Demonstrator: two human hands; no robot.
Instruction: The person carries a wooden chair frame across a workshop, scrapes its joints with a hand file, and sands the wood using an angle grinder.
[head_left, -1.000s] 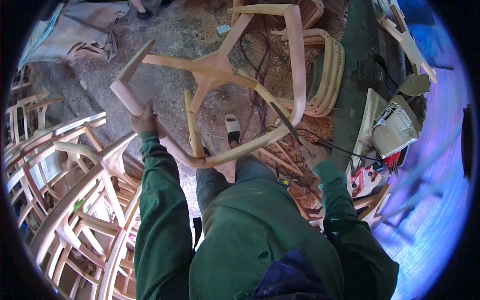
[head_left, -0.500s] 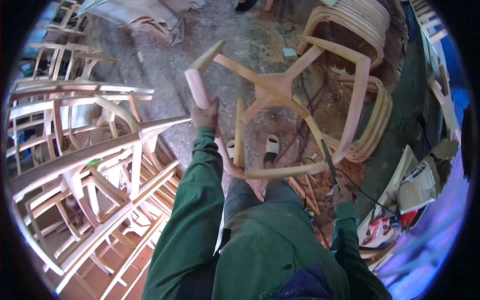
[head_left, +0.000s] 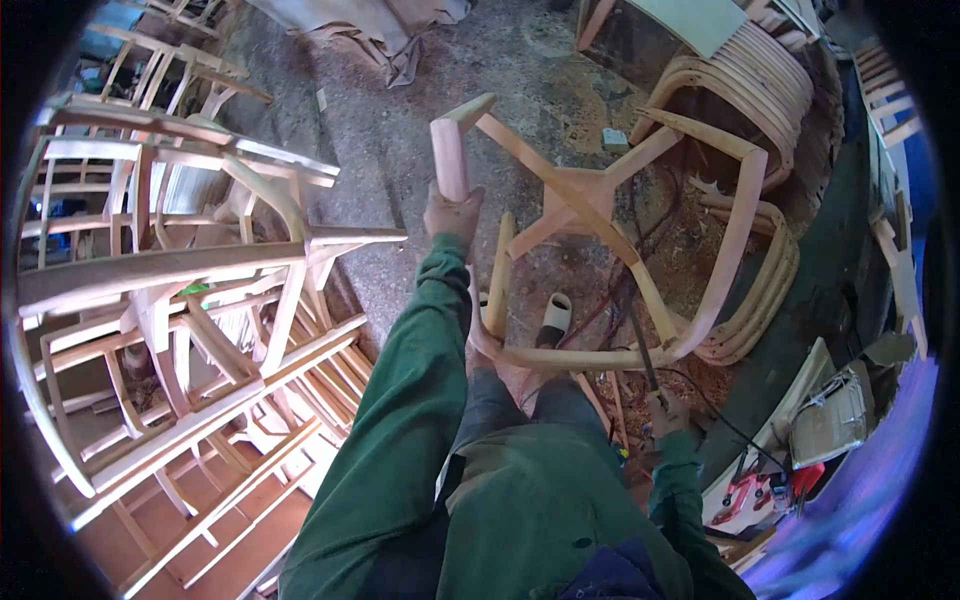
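A pale wooden chair frame (head_left: 572, 358), with a curved rail and crossed members meeting at a square block (head_left: 578, 198), stands before me. My left hand (head_left: 453, 214) is closed around its left arm, below the angled end. My right hand (head_left: 668, 412) grips the handle of a long, narrow, dark file (head_left: 641, 345), whose blade crosses the frame's near right rail. Whether the blade touches the wood I cannot tell. Part of the frame's left arm is hidden behind my left sleeve.
Wooden chair frames (head_left: 160, 270) are stacked on the left. Bent wooden parts (head_left: 740, 90) lie nested at the far right, with more bent pieces (head_left: 765, 290) nearer. A dark cable (head_left: 715, 398) runs past my right hand. Shavings cover the floor (head_left: 340, 150) in places.
The view has shifted, so the frame and floor appear farther right and lower. My right hand with the file has moved left relative to the frame. My left hand keeps its hold.
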